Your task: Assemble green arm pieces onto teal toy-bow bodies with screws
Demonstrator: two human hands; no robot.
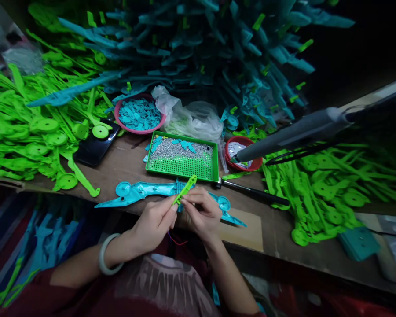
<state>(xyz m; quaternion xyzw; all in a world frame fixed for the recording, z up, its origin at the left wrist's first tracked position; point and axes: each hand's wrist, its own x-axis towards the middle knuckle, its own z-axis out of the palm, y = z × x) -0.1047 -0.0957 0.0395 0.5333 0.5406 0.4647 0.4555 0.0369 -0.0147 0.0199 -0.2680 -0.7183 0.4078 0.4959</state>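
Note:
Between my two hands is a small bright green plastic piece (186,189), long and narrow, tilted up to the right. My left hand (156,220) pinches its lower end between thumb and fingers. Close beside it, my right hand (203,211) has its fingertips closed at the piece's right side; whether a smaller part is in them, I cannot tell. Just behind my hands a blue plastic bow-shaped part (145,190) lies across the table edge, its middle partly covered by my hands and the green piece.
A green tray (181,173) of small metal screws stands beyond, with a screwdriver (251,192) at its right. A pink bowl (140,131) holds blue pieces; a red basket (259,164) holds pale ones. Green parts (29,132) pile left, blue parts (198,48) behind. A grey tool (293,132) hangs at right.

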